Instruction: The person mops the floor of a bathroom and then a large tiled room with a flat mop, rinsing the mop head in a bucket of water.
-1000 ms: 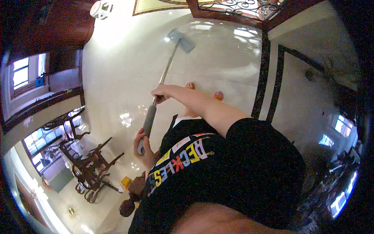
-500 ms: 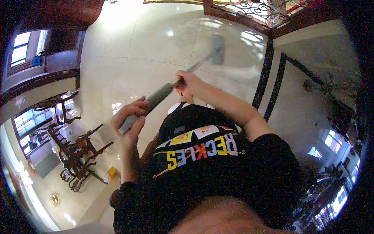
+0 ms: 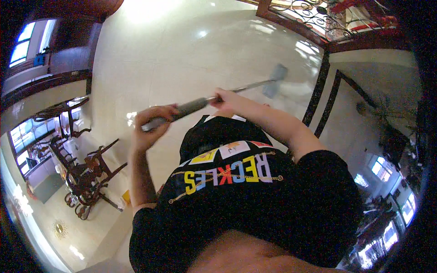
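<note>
A flat mop [image 3: 193, 107] with a thick grey grip and a thin metal pole slants across in front of my body. My left hand [image 3: 157, 122] is wrapped round the upper end of the grey grip. Farther along, my right hand [image 3: 224, 101] closes round the pole just past the grip. The pole runs to the right and away, down to a rectangular grey-blue mop head [image 3: 275, 81], which lies on the pale glossy tile floor [image 3: 182, 59]. Slight motion blur softens the mop head.
A dark stone border strip [image 3: 317, 95] crosses the floor on the right. Beyond the mop head stands a railing with wrought-iron scrollwork [image 3: 314, 20]. Dark carved wooden chairs [image 3: 86, 175] stand at the left, near a yellow object [image 3: 126, 199]. A plant [image 3: 387, 107] is at far right.
The mop head has swept right and nearer to me, toward the dark border. The pole lies flatter across my view. My left hand has moved up in the picture; both hands keep their hold.
</note>
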The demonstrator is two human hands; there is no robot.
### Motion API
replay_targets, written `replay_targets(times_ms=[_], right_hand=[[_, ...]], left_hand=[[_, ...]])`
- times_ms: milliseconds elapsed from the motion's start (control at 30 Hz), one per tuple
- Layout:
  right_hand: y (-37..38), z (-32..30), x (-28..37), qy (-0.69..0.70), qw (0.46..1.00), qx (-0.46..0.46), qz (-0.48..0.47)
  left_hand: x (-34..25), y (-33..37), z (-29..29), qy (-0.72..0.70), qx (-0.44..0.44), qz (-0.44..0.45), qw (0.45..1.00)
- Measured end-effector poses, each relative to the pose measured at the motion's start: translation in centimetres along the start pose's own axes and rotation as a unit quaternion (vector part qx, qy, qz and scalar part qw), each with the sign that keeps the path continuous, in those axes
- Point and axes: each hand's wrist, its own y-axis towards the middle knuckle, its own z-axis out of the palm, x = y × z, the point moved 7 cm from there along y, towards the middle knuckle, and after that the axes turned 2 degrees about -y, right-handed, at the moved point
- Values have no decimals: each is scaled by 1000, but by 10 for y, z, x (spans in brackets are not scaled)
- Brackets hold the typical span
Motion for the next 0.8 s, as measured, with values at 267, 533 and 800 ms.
replay_targets(times_ms=[267, 533, 800], right_hand=[[53, 213, -15, 120, 985, 30, 123], [129, 171, 45, 139, 985, 98, 17], [80, 196, 33, 165, 983, 72, 38]], left_hand=[[-69, -42, -112, 176, -85, 3, 981], [-24, 4, -75, 215, -2, 72, 974], [-44, -34, -92, 182, -26, 106, 977]])
